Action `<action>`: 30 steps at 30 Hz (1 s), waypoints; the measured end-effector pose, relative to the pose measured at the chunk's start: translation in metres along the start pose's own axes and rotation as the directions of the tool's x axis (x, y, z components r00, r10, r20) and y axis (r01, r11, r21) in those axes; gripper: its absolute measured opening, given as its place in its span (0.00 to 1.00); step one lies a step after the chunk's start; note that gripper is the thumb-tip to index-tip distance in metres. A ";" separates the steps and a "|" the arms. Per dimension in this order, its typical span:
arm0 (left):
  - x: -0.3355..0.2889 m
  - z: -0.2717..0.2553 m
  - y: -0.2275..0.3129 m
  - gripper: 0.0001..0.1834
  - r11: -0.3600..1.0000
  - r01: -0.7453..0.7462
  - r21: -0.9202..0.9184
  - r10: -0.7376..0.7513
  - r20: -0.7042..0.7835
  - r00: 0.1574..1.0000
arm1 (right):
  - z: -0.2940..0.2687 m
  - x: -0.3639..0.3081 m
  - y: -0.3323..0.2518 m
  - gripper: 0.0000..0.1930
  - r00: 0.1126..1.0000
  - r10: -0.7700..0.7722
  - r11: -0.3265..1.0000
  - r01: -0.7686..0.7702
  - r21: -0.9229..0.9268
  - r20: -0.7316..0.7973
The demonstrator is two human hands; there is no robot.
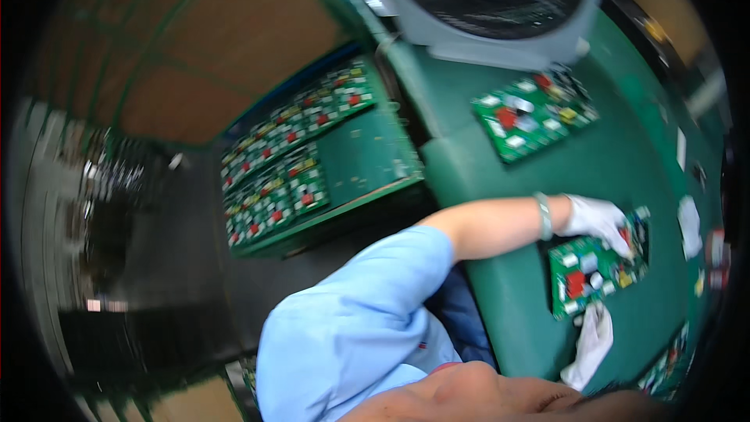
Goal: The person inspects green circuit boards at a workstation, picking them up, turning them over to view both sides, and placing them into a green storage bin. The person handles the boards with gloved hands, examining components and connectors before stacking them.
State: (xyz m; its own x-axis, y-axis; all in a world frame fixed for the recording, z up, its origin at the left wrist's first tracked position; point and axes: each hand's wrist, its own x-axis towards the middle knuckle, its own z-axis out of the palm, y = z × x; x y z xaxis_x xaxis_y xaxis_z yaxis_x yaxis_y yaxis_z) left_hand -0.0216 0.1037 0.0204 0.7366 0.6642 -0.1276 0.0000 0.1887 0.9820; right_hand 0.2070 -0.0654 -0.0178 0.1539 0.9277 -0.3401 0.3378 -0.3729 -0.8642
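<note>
A green circuit board point(582, 285) with red, white and dark parts lies on the green work table. My left hand point(598, 220), in a white glove and with a pale bangle at the wrist, reaches over the upper edge of this board. Its fingers are bent down onto the board beside the dark parts. At the board's lower edge is my right hand point(591, 344), also gloved in white, its fingers closed together against that edge. Part of the right fingers' grip is hidden. A second circuit board point(533, 116) rests flat farther up the table.
A large grey fan point(500, 51) stands at the table's top end. Left of the table, a green tray point(367, 184) holds several circuit boards in rows. White scraps point(689, 227) and small items lie along the table's right side. More boards point(668, 363) show at lower right.
</note>
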 end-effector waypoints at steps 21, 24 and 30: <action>0.011 0.023 0.019 0.19 0.980 0.177 0.086 -0.162 -0.154 0.975 | -0.011 -0.015 -0.009 0.22 0.655 -0.755 0.434 0.465 -0.772 -0.030; 0.015 0.014 0.016 0.17 0.957 0.229 0.179 -0.200 -0.167 0.965 | -0.009 -0.017 -0.007 0.19 0.666 -0.744 0.466 0.458 -0.757 -0.055; 0.019 0.015 0.012 0.17 0.952 0.226 0.206 -0.189 -0.185 0.964 | -0.005 -0.020 -0.006 0.14 0.620 -0.783 0.430 0.501 -0.751 -0.034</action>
State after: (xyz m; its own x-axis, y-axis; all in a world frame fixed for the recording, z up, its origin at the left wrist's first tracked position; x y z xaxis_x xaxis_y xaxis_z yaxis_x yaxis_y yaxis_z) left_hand 0.0027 0.1074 0.0322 0.5852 0.7387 -0.3346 0.3060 0.1809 0.9347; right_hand 0.2067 -0.0821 -0.0036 -0.1372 0.8671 0.4788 0.9196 0.2911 -0.2637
